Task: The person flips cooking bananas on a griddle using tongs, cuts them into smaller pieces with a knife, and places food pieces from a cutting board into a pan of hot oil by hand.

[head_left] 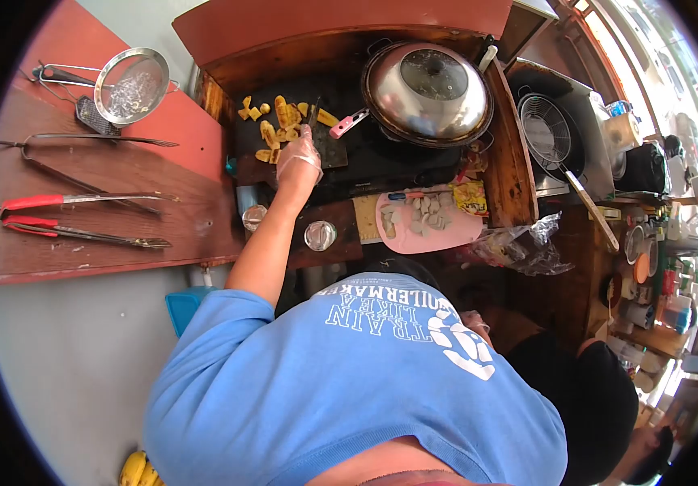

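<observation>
My left hand [300, 159], in a clear plastic glove, reaches over the dark griddle [406, 166]. Its fingers are drawn together beside a thin dark strip [314, 112]; what they grip is too small to make out. Yellow-brown banana pieces [284, 117] lie just beyond and left of the fingertips. To the hand's right are a dark flat plate [331, 149] and a pink handle [349, 122]. My right hand [476, 322], also gloved, shows only partly past my shirt, low on the right. Its fingers are mostly hidden.
A domed metal lid [423, 93] covers a pan at the back. Nearer stand a pink cutting board [428, 223] with pale slices and a glass [320, 236]. Red-handled tongs [82, 198] and a strainer [132, 85] lie left. A fryer basket [545, 130] and a dark-clothed person [580, 397] are right.
</observation>
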`<state>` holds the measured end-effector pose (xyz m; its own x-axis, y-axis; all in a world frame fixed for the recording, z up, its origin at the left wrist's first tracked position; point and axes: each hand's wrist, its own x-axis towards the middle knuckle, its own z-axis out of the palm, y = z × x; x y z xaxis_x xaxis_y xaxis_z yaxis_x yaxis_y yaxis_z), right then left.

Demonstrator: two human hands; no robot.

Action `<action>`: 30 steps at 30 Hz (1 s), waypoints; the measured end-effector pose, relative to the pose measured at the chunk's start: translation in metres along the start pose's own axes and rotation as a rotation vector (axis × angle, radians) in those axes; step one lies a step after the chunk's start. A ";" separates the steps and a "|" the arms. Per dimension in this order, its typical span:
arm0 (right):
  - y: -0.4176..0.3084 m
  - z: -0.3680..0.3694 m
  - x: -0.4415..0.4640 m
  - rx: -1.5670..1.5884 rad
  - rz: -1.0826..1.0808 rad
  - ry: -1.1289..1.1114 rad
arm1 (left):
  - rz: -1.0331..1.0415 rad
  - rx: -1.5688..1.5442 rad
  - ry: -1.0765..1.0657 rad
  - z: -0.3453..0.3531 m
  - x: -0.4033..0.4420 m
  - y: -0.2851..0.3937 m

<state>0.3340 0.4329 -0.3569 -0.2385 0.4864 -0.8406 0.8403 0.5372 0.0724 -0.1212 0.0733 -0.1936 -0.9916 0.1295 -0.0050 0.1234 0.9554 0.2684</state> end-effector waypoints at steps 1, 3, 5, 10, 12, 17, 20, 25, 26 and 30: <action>0.002 0.001 0.001 0.031 0.032 -0.002 | 0.004 0.002 -0.036 0.001 -0.002 0.004; 0.009 0.003 0.006 0.022 -0.047 -0.026 | -0.029 0.044 -0.118 -0.001 -0.007 0.014; 0.020 0.005 0.011 0.004 -0.130 -0.053 | -0.071 0.087 -0.200 0.005 -0.010 0.016; 0.037 0.015 0.029 -0.025 -0.510 0.063 | -0.087 0.045 -0.200 0.018 -0.021 0.008; 0.027 0.006 0.030 0.021 -0.428 0.085 | -0.079 0.030 -0.211 0.006 -0.023 0.007; 0.004 -0.011 -0.001 0.184 -0.136 0.021 | -0.058 -0.078 -0.133 0.037 -0.012 -0.019; 0.021 0.002 0.027 -0.040 -0.246 -0.009 | -0.062 -0.230 -0.023 0.044 -0.013 -0.027; 0.006 -0.012 -0.002 -0.559 -0.428 -0.122 | -0.091 -0.117 -0.112 0.010 -0.034 -0.023; 0.009 -0.008 0.001 -0.564 -0.430 -0.120 | -0.073 -0.093 -0.069 0.005 -0.037 -0.017; 0.011 0.001 0.012 -0.204 -0.164 -0.098 | -0.146 -0.081 -0.228 -0.008 -0.034 0.012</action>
<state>0.3411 0.4441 -0.3662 -0.3065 0.3181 -0.8972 0.6766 0.7358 0.0297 -0.0862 0.0778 -0.1822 -0.9630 0.0569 -0.2633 -0.0329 0.9453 0.3246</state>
